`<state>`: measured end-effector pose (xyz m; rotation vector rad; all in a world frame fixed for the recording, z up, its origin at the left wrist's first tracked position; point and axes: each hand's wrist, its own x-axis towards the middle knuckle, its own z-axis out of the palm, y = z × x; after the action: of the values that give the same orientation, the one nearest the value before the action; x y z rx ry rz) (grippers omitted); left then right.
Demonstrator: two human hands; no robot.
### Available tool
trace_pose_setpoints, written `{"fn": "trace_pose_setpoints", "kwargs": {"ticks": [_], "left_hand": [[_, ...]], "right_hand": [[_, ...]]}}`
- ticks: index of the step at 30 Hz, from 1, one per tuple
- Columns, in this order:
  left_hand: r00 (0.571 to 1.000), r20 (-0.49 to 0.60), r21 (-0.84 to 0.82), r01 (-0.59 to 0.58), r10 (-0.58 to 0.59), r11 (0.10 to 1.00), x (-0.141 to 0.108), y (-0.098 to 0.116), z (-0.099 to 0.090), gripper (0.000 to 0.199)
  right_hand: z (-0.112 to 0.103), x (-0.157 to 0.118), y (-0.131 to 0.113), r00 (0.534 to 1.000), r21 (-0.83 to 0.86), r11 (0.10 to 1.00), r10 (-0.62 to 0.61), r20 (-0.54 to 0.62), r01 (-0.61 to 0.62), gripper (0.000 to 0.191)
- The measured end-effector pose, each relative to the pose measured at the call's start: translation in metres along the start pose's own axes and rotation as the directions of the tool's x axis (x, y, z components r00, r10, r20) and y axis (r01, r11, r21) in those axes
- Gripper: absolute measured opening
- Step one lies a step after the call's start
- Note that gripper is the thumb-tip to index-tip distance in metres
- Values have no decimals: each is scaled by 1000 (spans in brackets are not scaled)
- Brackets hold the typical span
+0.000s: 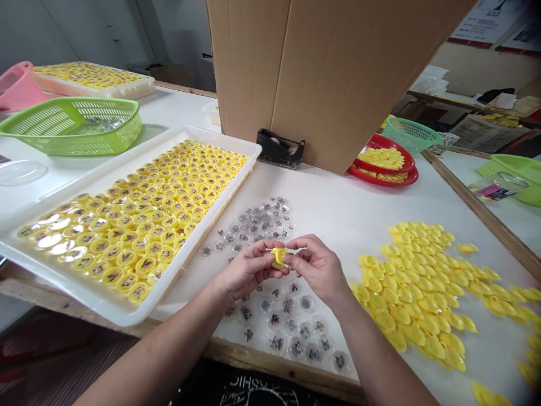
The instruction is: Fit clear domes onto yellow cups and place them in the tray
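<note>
Surface [325,206]: bright and white, lit from above.
Tray [247,160]: I note hard white glare on the caps [59,239] at its left end.
Green basket [95,148]: soft shadow beside it.
Floor [54,361]: dim, detail lost.
My left hand [249,268], right hand [316,269]: evenly lit, fairly clear.
Yellow pieces [531,361], right edge: blurred.
Upper right corner: dark vignette.
Cardboard [329,79]: leaning, stretched by wide-angle distortion.

A grey wall [97,34] stands at ten o'clock; posters [479,23] hang at two, above a cluttered shelf [448,101].
</note>
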<state>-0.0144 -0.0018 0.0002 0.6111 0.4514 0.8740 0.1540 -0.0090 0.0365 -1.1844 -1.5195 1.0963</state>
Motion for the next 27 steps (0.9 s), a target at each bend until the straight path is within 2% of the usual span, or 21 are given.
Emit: {"fn": "trace_pose_setpoints", "kwargs": {"ticks": [3, 7, 12, 19, 22, 27], "left_hand": [[1000, 4, 4, -7, 7, 1000, 0, -1, -2, 29], [1000, 19, 13, 0, 0, 1000, 1, -3, -1, 29], [1000, 2, 16, -12, 12, 1000, 0, -4, 3, 27], [995, 17, 78, -97, 96, 992, -1, -2, 5, 29], [993, 13, 93, -115, 114, 989, -1, -2, 7, 29], [992, -15, 74, -123, 124, 990, 0, -4, 9, 28]], "right_hand": [[-5, -3, -2, 993, -152, 982, -116, 10, 116, 18], [-8, -7, -16, 994, -368, 924, -99, 35, 105, 17], [-9, -10, -29, 969, -446, 861, -206, 136, 246, 18], [-10, -12, -25, 947, -523, 791, -293, 130, 316, 23], [-11, -13, -28, 960, -504, 817, -241, 143, 280, 26], [-8, -17, -29, 995, -391, 918, -44, 88, 75, 25]]}}
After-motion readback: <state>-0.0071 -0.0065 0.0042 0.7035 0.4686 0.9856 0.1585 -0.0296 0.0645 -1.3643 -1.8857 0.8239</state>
